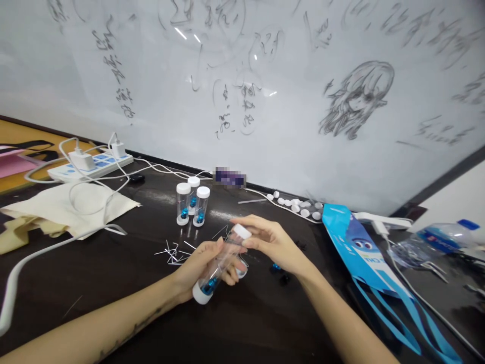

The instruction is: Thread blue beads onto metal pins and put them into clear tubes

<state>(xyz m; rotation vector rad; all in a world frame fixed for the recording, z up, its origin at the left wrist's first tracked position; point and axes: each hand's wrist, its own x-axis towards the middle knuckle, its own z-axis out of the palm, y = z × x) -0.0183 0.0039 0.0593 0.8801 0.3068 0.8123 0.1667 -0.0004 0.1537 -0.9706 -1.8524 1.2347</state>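
My left hand [204, 263] is wrapped round a clear tube [224, 259], tilted up to the right. A blue item [209, 286] lies inside at its lower end, by a white base. My right hand [265, 237] pinches the white cap [241, 232] at the tube's upper end. Another white round piece [241, 273] shows beside my left fingertips. Beyond my hands, three capped clear tubes [183, 205] stand upright with blue items inside. Thin metallic sticks [173, 254] lie loose left of my hands. Small blue and black pieces [277, 267] lie by my right wrist.
A power strip [100, 167] with white cables and a cream cloth bag [76, 205] are at the left. White caps [295, 205] lie along the whiteboard [227, 101]. To the right are a blue bag [352, 247] and a plastic bottle [435, 240].
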